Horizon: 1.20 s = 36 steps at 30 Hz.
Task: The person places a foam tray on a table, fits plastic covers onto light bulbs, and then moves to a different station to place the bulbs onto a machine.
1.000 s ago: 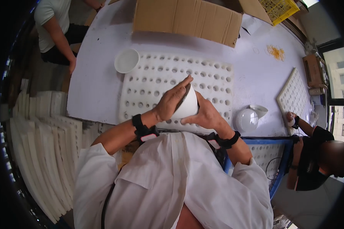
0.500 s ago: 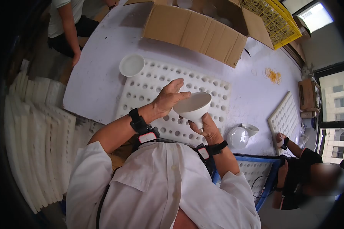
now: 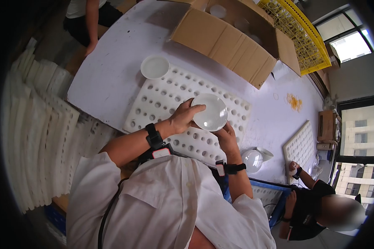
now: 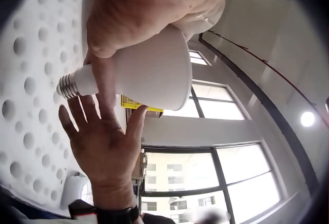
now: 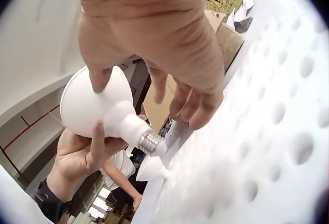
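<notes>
Tilted since half a second ago, the white lamp (image 3: pixel 214 116) now turns its glossy face upward — held above the perforated board (image 3: pixel 158 98). The left hand (image 3: pixel 180 119) grips it, thumb over the rim; the right hand (image 3: pixel 227 139) lies just beside, fingers loosely extended — contact uncertain. Beyond: a second lamp (image 3: pixel 155 67), a carton (image 3: pixel 224 41).

Your left hand (image 3: pixel 182 119) and right hand (image 3: pixel 227 139) have the held lamp (image 3: pixel 212 114) between them. You can pass between carton (image 3: pixel 226 45) and perforated board (image 3: pixel 153 93); a standing lamp (image 3: pixel 155 67) blocks the board's far-left corner.
</notes>
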Tool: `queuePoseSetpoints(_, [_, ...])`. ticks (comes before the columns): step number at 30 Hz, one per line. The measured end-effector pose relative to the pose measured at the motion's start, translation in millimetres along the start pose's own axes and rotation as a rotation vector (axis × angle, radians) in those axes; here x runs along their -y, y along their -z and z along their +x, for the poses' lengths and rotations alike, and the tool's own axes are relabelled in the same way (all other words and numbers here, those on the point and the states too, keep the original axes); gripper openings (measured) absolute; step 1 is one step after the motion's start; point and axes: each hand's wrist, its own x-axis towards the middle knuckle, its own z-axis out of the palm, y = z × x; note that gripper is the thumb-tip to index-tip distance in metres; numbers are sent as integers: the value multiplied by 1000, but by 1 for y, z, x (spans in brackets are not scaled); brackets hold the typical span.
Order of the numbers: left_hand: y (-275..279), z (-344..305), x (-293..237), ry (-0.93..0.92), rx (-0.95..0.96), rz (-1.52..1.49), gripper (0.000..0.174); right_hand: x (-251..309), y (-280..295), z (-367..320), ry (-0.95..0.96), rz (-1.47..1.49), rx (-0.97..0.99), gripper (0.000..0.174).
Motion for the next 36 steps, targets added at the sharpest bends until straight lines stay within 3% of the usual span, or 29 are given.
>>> queuePoseSetpoints(1, [1, 1, 4, -43, -33, 93, 50, 7, 1, -4, 57, 311, 105, 67])
queuePoseSetpoints(2, [2, 1, 7, -49, -33, 87, 50, 14, -1, -5, 56, 304, 110, 67])
queuePoseSetpoints(4, [2, -2, 12, -501, -102, 786, 56, 29, -9, -9, 66, 406, 161, 73])
queuePoseSetpoints(6, [0, -1, 17, -542, -84, 849, 60, 17, -5, 3, 20, 354, 88, 64])
queuePoseSetpoints(9, [0, 1, 22, -719, -70, 1031, 66, -8, -5, 18, -5, 523, 52, 44])
queuePoseSetpoints(13, [10, -1, 23, -775, -130, 1090, 68, -20, -20, 22, 19, 532, 61, 44])
queuePoseSetpoints(16, [24, -2, 22, -612, -112, 902, 65, -24, -35, 20, -7, 453, -18, 43])
queuePoseSetpoints(17, [33, 4, 28, -700, -143, 951, 64, -26, -39, 20, -33, 419, -43, 43])
queuePoseSetpoints(19, [41, 5, 26, -662, -144, 940, 64, -24, -45, 23, -54, 397, -78, 43])
queuePoseSetpoints(21, [50, 11, 29, -620, -143, 924, 64, -20, -48, 25, -232, 392, -96, 46])
queuePoseSetpoints(24, [64, 36, 26, -645, -270, 796, 59, 2, -58, 11, -180, 225, -215, 50])
queuePoseSetpoints(28, [81, 77, 0, -515, -344, 439, 43, -6, -33, -17, -158, 154, -367, 50])
queuePoseSetpoints(32, [116, 121, 2, -430, -410, 193, 40, -10, -5, -47, -134, 126, -478, 42])
queuePoseSetpoints(36, [111, 124, -5, -319, -471, 113, 42, -9, 33, -78, -6, 110, -638, 37])
